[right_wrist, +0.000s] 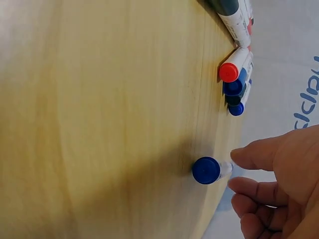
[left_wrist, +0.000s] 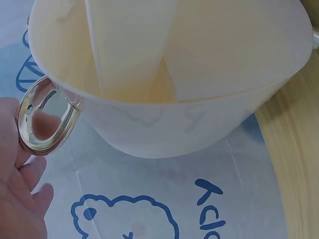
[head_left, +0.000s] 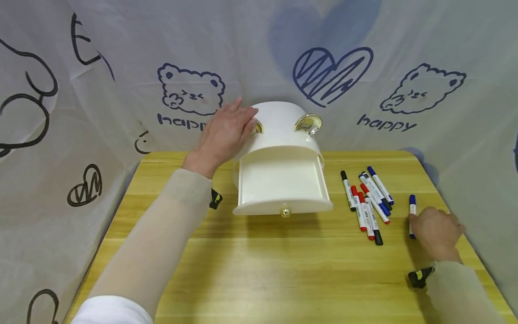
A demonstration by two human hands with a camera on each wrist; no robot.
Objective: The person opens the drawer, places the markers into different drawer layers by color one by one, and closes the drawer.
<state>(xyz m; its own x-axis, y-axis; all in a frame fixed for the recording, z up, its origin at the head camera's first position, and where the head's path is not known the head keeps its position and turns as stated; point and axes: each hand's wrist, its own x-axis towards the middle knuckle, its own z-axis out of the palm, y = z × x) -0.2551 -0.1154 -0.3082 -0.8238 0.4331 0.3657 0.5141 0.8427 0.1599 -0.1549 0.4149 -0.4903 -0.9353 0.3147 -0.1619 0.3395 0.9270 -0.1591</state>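
Note:
My left hand (head_left: 227, 134) rests against the left gold ear of a white desktop box, its fingers extended. In the left wrist view that gold ear (left_wrist: 49, 117) is right at the fingers, and the box (left_wrist: 149, 129) shows from its side. A shallow drawer (head_left: 283, 177) with a gold knob (head_left: 285, 211) stands pulled out at the front, its inside bare. At the right, my right hand (head_left: 438, 228) is over a blue-capped marker (head_left: 412, 207) lying on the table. In the right wrist view, thumb and forefinger are parted on either side of this marker (right_wrist: 207, 170).
Several whiteboard markers (head_left: 366, 202) with black, red and blue caps lie in a loose heap between the drawer and my right hand. The wooden table (head_left: 259, 279) has printed cloth (head_left: 259, 54) hanging behind and at both sides. The right gold ear (head_left: 309, 123) sticks out.

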